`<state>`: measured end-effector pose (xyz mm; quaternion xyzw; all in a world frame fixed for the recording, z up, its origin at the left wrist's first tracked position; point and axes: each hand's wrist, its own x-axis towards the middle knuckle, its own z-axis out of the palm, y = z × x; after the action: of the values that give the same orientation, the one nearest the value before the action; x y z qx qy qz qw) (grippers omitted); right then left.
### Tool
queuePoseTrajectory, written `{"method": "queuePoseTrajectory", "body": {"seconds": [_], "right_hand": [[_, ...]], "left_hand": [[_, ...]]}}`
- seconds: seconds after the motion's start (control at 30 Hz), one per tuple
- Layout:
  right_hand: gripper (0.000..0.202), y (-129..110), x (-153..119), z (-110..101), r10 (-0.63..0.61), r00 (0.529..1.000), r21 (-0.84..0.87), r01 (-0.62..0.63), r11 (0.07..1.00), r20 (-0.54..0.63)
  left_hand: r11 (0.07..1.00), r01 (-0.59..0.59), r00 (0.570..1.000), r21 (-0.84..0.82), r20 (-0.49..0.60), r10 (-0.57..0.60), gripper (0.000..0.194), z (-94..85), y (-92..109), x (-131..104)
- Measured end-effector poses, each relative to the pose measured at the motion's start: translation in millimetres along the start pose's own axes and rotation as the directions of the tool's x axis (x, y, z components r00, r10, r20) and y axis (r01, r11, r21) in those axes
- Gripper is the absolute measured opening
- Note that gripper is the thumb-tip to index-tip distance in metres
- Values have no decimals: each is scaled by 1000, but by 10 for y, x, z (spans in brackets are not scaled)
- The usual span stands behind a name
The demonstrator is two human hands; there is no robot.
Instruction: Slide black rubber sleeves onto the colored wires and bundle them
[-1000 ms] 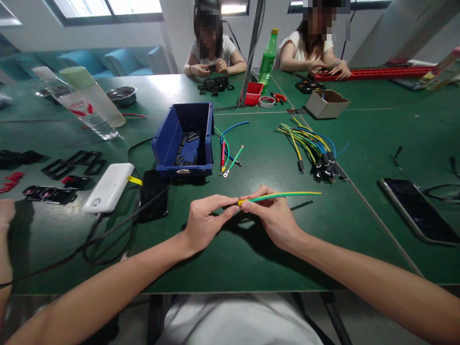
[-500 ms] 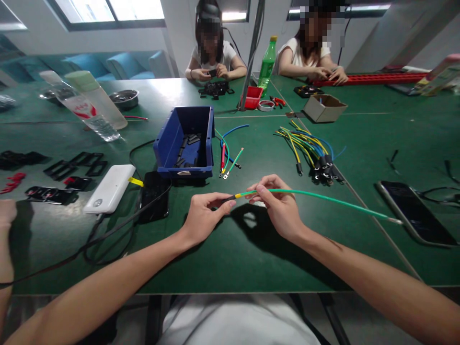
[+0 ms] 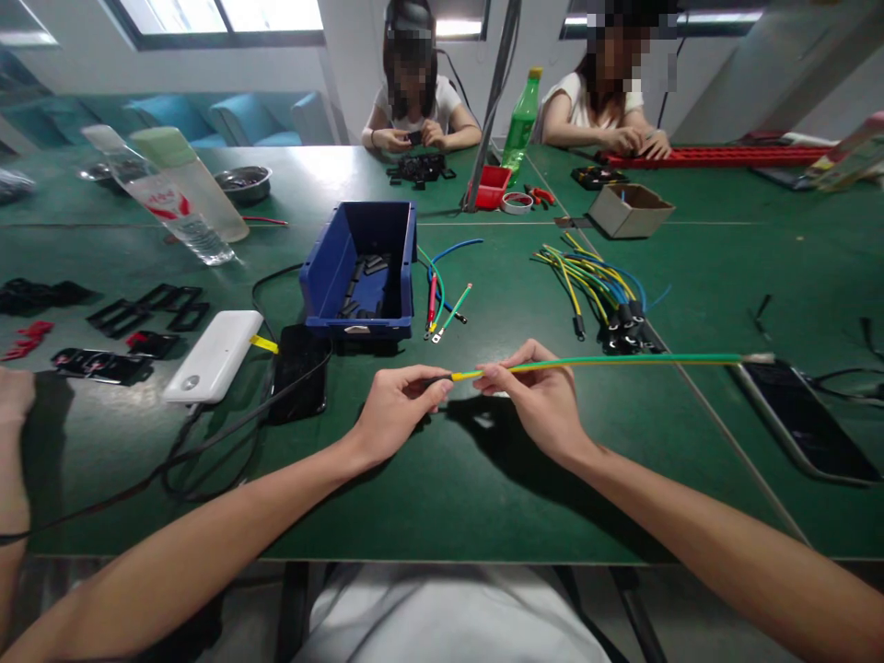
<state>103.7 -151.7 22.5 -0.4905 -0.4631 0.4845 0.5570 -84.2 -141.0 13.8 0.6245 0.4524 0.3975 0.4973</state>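
Note:
A green-and-yellow wire runs sideways above the table, its bare right end over a phone. My left hand pinches a short black sleeve at the wire's left end; the fingers partly cover it. Just to the right, my right hand is closed on the wire between thumb and fingers. Beyond my hands stands a blue bin with several black sleeves inside. Loose short wires with metal lugs lie beside the bin. A bundle of yellow-green and blue wires with black-sleeved ends rests farther right.
A white power bank and a black phone with cables lie at left. Another phone lies at right. Bottles, black frames and a cardboard box stand or lie around. Two people work across the table.
The wire has turned in my fingers, showing its yellow stripe, and its right end has risen so it lies straighter. My left hand keeps its hold; the view has shifted slightly.

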Motion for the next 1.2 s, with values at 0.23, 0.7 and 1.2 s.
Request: {"method": "queuePoseTrajectory", "body": {"seconds": [0.23, 0.7, 1.2], "right_hand": [[29, 8, -13, 16, -4, 1000, -5, 4, 1000, 17], [25, 19, -20, 59, 94, 959, 179, -145, 973, 266], [20, -4, -21, 17, -3, 961, 164, -44, 985, 276]], "left_hand": [[972, -147, 989, 181, 0, 150, 21, -51, -16, 8], [894, -346, 937, 284, 59, 344, 19, -18, -10, -29], [732, -583, 781, 352, -7, 625, 19, -30, -65, -33]]}}
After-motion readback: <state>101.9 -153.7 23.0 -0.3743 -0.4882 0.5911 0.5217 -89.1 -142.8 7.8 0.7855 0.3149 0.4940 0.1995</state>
